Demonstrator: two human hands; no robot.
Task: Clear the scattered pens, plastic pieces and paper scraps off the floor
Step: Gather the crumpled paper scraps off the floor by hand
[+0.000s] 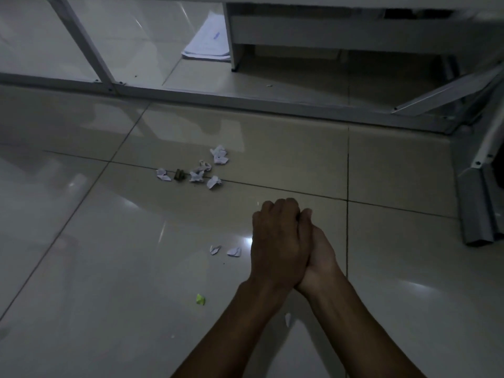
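Observation:
My left hand (276, 241) lies cupped over my right hand (320, 251), palms pressed together above the tiled floor. A dark sliver shows between the fingertips; anything inside is hidden. Beyond them, a cluster of crumpled white paper scraps (203, 174) lies on a tile joint, with a small brown piece (178, 175) among them. Two more white scraps (234, 251) rest just left of my hands. A green scrap (200, 299) lies nearer to me, and a white bit (288, 319) shows beside my left forearm.
A grey metal frame bar (218, 98) crosses the floor beyond the scraps. Behind it lie a stack of printed sheets (207, 43) and a white cabinet (300, 31). Grey metal legs (477, 208) stand at the right edge. The floor is dim and glossy.

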